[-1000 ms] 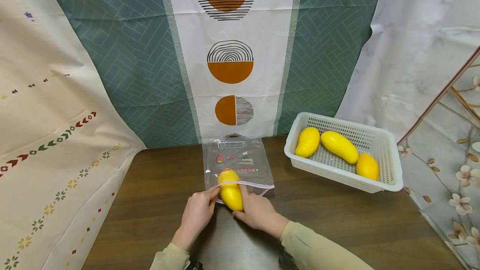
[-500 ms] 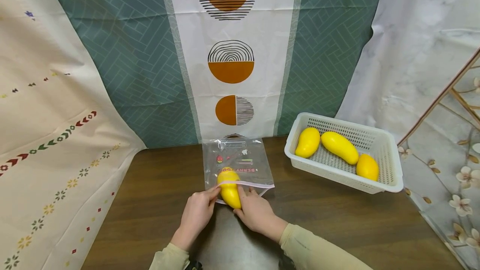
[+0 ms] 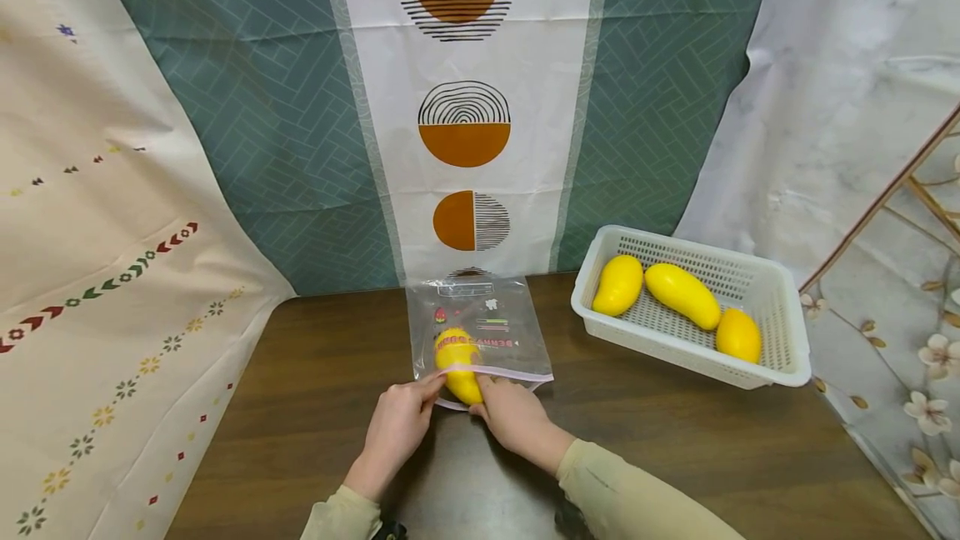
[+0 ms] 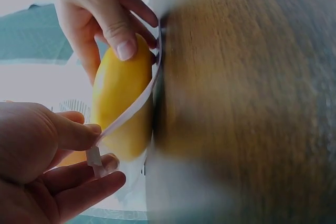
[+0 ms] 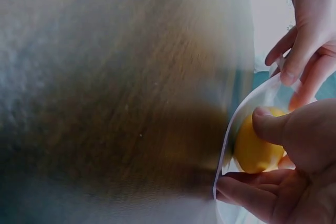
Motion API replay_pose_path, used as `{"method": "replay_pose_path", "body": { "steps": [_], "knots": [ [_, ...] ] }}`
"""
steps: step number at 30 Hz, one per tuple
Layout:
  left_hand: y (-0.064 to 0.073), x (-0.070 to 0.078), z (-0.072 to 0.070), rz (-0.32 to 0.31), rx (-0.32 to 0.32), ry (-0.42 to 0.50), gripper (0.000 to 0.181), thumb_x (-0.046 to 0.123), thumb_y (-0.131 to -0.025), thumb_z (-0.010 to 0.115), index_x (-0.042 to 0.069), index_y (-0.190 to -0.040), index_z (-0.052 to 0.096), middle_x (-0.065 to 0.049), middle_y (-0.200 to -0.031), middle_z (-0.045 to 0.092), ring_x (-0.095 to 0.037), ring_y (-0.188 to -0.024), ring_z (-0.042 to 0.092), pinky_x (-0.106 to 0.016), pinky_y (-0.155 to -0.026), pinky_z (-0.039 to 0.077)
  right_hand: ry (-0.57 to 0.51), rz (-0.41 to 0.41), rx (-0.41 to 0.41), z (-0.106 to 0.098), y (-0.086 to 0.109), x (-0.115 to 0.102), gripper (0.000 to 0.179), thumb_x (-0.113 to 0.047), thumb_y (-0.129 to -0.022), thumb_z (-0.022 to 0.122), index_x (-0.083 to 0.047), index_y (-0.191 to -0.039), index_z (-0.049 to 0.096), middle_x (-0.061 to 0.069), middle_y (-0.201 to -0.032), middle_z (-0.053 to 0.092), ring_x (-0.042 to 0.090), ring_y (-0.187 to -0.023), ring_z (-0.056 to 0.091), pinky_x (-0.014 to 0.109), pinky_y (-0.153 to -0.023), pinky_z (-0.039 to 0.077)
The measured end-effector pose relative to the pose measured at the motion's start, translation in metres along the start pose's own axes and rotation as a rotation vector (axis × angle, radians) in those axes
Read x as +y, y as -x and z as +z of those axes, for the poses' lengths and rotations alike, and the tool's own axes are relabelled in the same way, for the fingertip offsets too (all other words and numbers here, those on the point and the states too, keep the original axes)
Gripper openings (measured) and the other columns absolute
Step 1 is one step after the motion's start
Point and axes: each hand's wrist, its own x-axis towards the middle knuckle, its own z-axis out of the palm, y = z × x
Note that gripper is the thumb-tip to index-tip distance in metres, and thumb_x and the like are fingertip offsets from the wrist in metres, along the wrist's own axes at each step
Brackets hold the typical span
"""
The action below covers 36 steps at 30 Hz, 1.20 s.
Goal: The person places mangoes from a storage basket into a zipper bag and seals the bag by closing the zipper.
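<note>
Green-and-white back cloth [image 3: 247, 107] hanging at twelve o'clock, circle prints running down its white middle. Cream patterned cloth [image 3: 127, 215] hanging at nine to ten. Brown wooden table [image 3: 675, 432] spreading below. White flowered cloth [image 3: 825, 107] covering the two-to-three side.

White basket [image 3: 675, 351] sitting at two o'clock on the table, holes showing in its walls.

Clear bag [image 3: 498, 327] lying flat at twelve o'clock on the table, its far end reaching the foot of the back cloth, its mouth facing six.

Left hand [image 3: 401, 417] working at the bag's eight o'clock, pinching the lip between thumb and finger. Right hand [image 3: 517, 417] sitting at five o'clock, grasping the near end of a mango: thumb resting on top, fingers curling along the side, some tips meeting the lip.

That bagged mango [image 4: 118, 88] lying mostly inside the bag, left of its middle, near end showing in the mouth, far end tipping slightly towards eleven.

Three loose mangoes [image 3: 682, 296] lying close together in the basket, towards its six-to-nine side.

Red lettering [image 3: 495, 343] crossing the bag's upper sheet, partly over the fruit. Pink strip [image 3: 517, 373] edging the mouth.
</note>
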Motion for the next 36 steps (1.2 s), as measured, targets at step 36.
{"method": "replay_pose_path", "body": {
  "steps": [36],
  "knots": [
    [0.000, -0.001, 0.001, -0.002, -0.002, 0.019, 0.041, -0.008, -0.085, 0.084, 0.009, -0.123, 0.082, -0.008, -0.122, 0.078, -0.029, -0.103, 0.078, -0.045, -0.081, 0.065, -0.028, -0.042, 0.038, 0.021, -0.021, 0.000, 0.044, -0.018, -0.104, 0.071, -0.004, -0.143, 0.057, 0.019, -0.131, 0.068, 0.034, -0.107, 0.073, 0.048, -0.091, 0.061]
  ]
}}
